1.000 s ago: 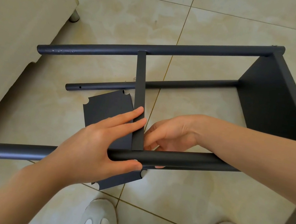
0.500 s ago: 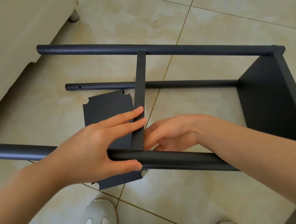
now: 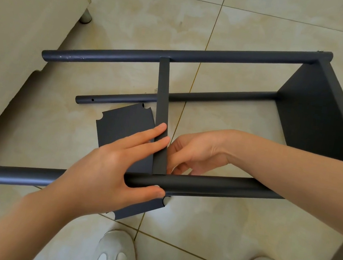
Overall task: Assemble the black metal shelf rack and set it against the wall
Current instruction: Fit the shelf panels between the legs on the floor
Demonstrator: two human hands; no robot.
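Black shelf rack point(image 3: 315, 111) lying on its side across the middle of the frame, both hands at its near pole point(image 3: 213, 186).

The left hand point(image 3: 105, 164) hooks its thumb round the near pole, straight fingers laid on the lip of the loose middle shelf point(image 3: 122, 127). The right hand point(image 3: 193, 153) curls in where that lip meets the pole; whether it holds anything I cannot tell. Bare tile floor point(image 3: 271, 22) lies open at the top and right; a cream sofa point(image 3: 14, 28) closes off the left edge.

Three tubes point(image 3: 177, 55) — two shelf panels point(image 3: 314, 120) — two shoes point(image 3: 116, 255).
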